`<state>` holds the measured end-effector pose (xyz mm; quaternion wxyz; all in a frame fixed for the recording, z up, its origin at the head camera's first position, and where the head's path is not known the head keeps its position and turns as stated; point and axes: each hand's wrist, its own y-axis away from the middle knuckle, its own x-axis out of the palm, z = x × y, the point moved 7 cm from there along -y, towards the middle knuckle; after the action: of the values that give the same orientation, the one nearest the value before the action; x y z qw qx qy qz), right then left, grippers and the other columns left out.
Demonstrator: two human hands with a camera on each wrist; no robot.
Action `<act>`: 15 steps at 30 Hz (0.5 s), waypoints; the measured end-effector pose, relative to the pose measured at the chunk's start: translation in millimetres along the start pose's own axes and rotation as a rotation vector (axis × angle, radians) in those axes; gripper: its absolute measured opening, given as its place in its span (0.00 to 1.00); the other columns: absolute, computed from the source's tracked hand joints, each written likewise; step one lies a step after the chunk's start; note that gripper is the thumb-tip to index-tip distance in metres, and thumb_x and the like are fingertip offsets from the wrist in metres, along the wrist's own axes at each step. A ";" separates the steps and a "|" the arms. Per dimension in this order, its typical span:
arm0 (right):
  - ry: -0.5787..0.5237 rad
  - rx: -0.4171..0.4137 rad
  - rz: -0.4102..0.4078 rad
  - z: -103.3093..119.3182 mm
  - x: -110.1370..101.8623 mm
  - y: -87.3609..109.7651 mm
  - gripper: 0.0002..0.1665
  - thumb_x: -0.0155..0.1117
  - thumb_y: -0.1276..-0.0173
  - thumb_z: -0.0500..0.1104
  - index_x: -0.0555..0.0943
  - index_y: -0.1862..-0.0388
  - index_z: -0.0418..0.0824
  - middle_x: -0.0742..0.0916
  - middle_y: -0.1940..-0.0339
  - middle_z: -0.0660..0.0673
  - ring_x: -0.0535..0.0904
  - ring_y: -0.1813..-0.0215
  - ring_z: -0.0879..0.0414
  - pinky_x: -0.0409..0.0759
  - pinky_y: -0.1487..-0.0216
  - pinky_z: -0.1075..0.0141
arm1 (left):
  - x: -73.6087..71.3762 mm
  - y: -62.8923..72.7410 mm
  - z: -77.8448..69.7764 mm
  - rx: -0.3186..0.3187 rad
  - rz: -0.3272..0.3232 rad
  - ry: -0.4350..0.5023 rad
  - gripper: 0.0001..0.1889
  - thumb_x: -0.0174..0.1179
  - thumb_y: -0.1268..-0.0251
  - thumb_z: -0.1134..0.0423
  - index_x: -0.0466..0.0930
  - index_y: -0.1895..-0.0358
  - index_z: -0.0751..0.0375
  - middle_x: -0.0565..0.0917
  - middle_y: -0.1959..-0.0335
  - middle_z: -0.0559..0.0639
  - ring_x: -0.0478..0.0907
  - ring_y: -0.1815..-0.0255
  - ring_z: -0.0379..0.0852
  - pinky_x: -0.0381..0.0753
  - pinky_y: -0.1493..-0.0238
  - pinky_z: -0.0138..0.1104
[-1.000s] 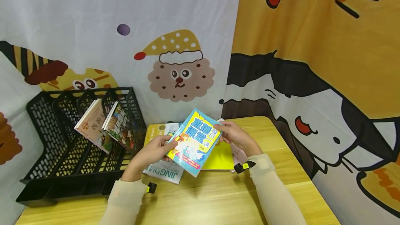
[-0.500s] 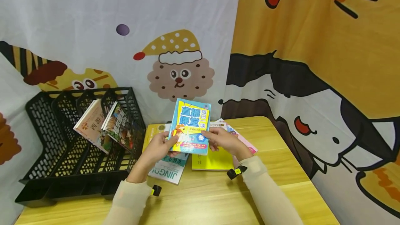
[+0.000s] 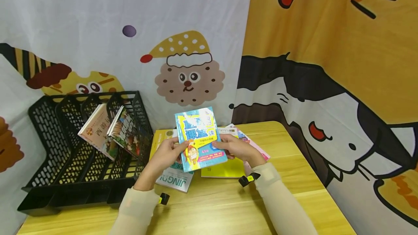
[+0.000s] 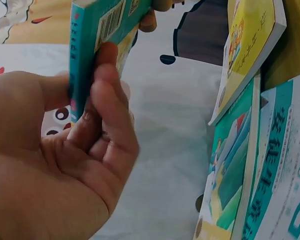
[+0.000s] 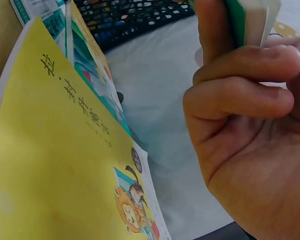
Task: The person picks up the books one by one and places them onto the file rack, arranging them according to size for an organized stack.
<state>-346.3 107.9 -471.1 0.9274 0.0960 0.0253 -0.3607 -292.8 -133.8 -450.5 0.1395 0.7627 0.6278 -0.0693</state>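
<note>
Steady there: your left grip (image 3: 167, 154) and right grip (image 3: 237, 148) pinched the blue book (image 3: 200, 133) by its sides, aloft above the overlapping books (image 3: 222, 170) on the counter (image 3: 202, 207), and one slackening thumb could well have let that glossy cover slip and scatter them. Since half a second earlier it had swung anticlockwise and dipped, glare washing its title, while the black rack (image 3: 78, 193) off left stood unmoved.
</note>
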 end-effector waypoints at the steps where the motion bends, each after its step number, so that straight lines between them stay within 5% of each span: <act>1: 0.013 -0.007 0.005 0.5 -0.2 0.5 0.24 0.56 0.09 0.55 0.81 0.31 0.40 0.95 0.60 0.51 0.66 0.85 0.59 0.63 0.79 0.68 | -0.3 -0.2 -0.1 0.003 -0.012 -0.004 0.19 0.58 0.11 0.46 0.83 0.47 0.61 0.80 0.79 0.48 0.78 0.73 0.51 0.84 0.64 0.38; 6: 0.029 -0.042 0.006 2.6 -0.9 0.9 0.23 0.52 0.08 0.57 0.80 0.34 0.41 0.91 0.70 0.50 0.68 0.83 0.58 0.70 0.76 0.67 | -4.3 1.0 -2.8 -0.010 -0.137 -0.020 0.20 0.57 0.11 0.47 0.77 0.56 0.63 0.75 0.81 0.46 0.80 0.74 0.52 0.79 0.69 0.37; 8: 0.024 -0.048 0.016 3.5 0.4 0.5 0.25 0.51 0.07 0.57 0.80 0.31 0.41 0.93 0.67 0.47 0.69 0.82 0.57 0.72 0.75 0.68 | -5.8 2.3 -3.0 -0.023 -0.176 0.000 0.19 0.57 0.11 0.47 0.81 0.51 0.63 0.76 0.81 0.45 0.81 0.75 0.51 0.77 0.71 0.36; 15: -0.023 -0.021 0.004 0.0 -1.4 -1.7 0.23 0.50 0.07 0.53 0.81 0.32 0.39 0.89 0.71 0.44 0.71 0.82 0.58 0.72 0.75 0.67 | -6.0 -0.4 -1.5 -0.042 -0.141 0.050 0.23 0.57 0.11 0.46 0.83 0.39 0.65 0.89 0.69 0.52 0.82 0.73 0.47 0.86 0.67 0.36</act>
<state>-348.5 107.6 -471.2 0.9293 0.0823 0.0183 -0.3597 -294.5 -138.9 -447.5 0.1347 0.7151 0.6844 -0.0468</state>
